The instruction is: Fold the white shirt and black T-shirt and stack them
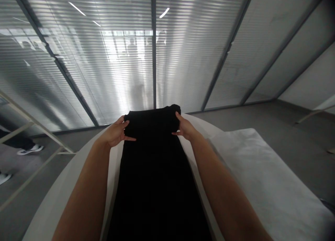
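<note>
A long black garment (154,171) lies stretched along a white table (65,185), running from the near edge to the far end. My left hand (115,132) pinches the garment's far left corner, thumb on top. My right hand (185,127) grips the far right corner the same way. The far end of the cloth is lifted and folded slightly between both hands. Both forearms reach forward on either side of the cloth.
White cloth (261,178) covers the table to the right. A frosted glass partition with blinds (154,59) stands beyond the table. At left is a pale metal frame (34,129), and a person's feet in white shoes (28,150) on the grey floor.
</note>
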Available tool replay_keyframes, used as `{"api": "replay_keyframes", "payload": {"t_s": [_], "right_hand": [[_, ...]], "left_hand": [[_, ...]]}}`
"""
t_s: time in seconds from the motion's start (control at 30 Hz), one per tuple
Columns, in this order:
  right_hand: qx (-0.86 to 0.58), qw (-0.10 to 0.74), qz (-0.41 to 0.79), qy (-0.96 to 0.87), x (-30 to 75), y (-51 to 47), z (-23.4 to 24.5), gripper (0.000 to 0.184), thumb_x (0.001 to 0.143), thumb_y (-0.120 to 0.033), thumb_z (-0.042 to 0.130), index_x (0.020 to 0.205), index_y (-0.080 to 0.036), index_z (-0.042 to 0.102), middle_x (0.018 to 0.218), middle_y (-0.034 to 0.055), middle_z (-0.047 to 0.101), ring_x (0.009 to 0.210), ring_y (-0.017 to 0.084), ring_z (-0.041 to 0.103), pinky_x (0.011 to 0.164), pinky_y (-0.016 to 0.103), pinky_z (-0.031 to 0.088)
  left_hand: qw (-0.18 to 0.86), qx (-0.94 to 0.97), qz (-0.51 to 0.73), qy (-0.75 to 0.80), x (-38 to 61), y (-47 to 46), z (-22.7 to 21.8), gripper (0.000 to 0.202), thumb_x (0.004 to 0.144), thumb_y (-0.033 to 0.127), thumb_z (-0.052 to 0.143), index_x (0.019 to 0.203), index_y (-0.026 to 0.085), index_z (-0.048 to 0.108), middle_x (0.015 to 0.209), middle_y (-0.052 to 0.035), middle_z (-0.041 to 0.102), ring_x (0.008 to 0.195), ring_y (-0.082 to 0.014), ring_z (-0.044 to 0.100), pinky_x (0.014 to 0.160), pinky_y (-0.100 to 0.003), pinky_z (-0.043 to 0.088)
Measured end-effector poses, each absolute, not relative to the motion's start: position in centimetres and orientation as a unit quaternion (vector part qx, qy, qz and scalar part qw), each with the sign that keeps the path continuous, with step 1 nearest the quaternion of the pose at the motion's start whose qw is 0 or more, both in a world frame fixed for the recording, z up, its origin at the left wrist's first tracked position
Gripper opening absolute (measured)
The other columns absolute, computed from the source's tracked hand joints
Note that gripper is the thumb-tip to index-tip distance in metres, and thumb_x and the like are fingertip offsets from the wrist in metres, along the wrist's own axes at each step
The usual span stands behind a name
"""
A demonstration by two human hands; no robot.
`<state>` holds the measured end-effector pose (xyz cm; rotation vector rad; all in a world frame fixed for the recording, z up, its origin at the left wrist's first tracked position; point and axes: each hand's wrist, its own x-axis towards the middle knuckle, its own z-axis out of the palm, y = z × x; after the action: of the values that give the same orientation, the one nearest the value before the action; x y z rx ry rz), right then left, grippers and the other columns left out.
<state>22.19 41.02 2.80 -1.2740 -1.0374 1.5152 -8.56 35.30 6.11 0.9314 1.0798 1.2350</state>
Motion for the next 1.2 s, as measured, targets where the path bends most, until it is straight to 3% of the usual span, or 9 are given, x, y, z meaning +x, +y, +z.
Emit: {"api": "replay_keyframes", "payload": {"t_s": [0.13,0.27,0.57,0.73,0.87,1.0,1.1,1.2], "right_hand": [[-0.464,0.468,0.635,-0.403,22.6,40.8,3.3,0.035,0.089,-0.052,0.054,0.111,-0.025,0.059,0.118,0.0093,0.065,0.104,0.026,0.062,0.076,0.051,0.059],[-0.398,0.479,0.642,-0.448,22.9,40.4,3.7,0.037,0.093,-0.054,0.049,0.120,-0.030,0.055,0.132,0.0076,0.058,0.114,0.030,0.058,0.077,0.056,0.058],[-0.260,0.529,0.665,-0.459,23.4,40.0,3.1,0.026,0.093,-0.047,0.054,0.116,-0.035,0.055,0.134,-0.0002,0.058,0.121,0.026,0.055,0.088,0.061,0.051],[-0.221,0.513,0.685,-0.469,23.9,38.3,3.3,0.027,0.086,-0.042,0.062,0.110,-0.030,0.062,0.120,0.0017,0.067,0.112,0.026,0.060,0.088,0.054,0.051],[-0.205,0.540,0.679,-0.452,24.1,36.8,2.6,0.018,0.075,-0.032,0.068,0.091,-0.023,0.070,0.095,0.0014,0.072,0.093,0.024,0.065,0.082,0.049,0.054],[-0.243,0.583,0.638,-0.440,24.4,35.2,0.9,0.012,0.069,-0.033,0.068,0.074,-0.021,0.071,0.085,0.0033,0.073,0.086,0.025,0.065,0.081,0.046,0.054],[-0.293,0.599,0.589,-0.456,24.7,33.7,-1.0,0.013,0.065,-0.035,0.069,0.060,-0.023,0.068,0.072,0.0029,0.071,0.075,0.023,0.065,0.078,0.042,0.053],[-0.351,0.577,0.547,-0.495,25.0,32.2,-2.3,0.020,0.067,-0.039,0.066,0.052,-0.025,0.064,0.069,0.0045,0.071,0.078,0.026,0.066,0.079,0.043,0.052]], "left_hand": [[0.620,0.438,0.488,0.431,-9.3,35.7,5.4,0.036,0.079,0.034,0.074,0.109,0.024,0.056,0.116,-0.0090,0.063,0.100,-0.0280,0.065,0.071,-0.062,0.058],[0.623,0.442,0.483,0.429,-9.6,35.9,5.0,0.040,0.078,0.039,0.075,0.109,0.024,0.054,0.115,-0.0080,0.062,0.096,-0.0274,0.065,0.070,-0.066,0.056],[0.639,0.456,0.513,0.346,-10.4,35.5,5.1,0.025,0.083,0.024,0.069,0.105,0.023,0.057,0.110,-0.0035,0.063,0.095,-0.0234,0.066,0.074,-0.068,0.054],[0.634,0.458,0.520,0.343,-11.0,34.7,5.7,0.024,0.080,0.021,0.069,0.102,0.022,0.060,0.097,-0.0027,0.063,0.086,-0.0202,0.064,0.076,-0.064,0.057],[0.621,0.459,0.529,0.352,-11.0,33.5,5.3,0.021,0.077,0.022,0.069,0.096,0.021,0.061,0.089,-0.0008,0.061,0.081,-0.0178,0.062,0.077,-0.057,0.058],[0.577,0.459,0.574,0.355,-10.7,32.0,3.0,0.013,0.075,0.023,0.067,0.087,0.020,0.063,0.084,0.0008,0.060,0.081,-0.0155,0.059,0.081,-0.044,0.058],[0.521,0.496,0.579,0.384,-10.9,30.6,0.5,0.012,0.072,0.021,0.064,0.082,0.018,0.069,0.083,-0.0019,0.064,0.084,-0.0172,0.061,0.083,-0.035,0.054],[0.459,0.561,0.543,0.425,-11.3,29.2,-1.5,0.015,0.066,0.018,0.058,0.073,0.017,0.072,0.085,-0.0067,0.071,0.092,-0.0234,0.065,0.089,-0.036,0.049]]}}
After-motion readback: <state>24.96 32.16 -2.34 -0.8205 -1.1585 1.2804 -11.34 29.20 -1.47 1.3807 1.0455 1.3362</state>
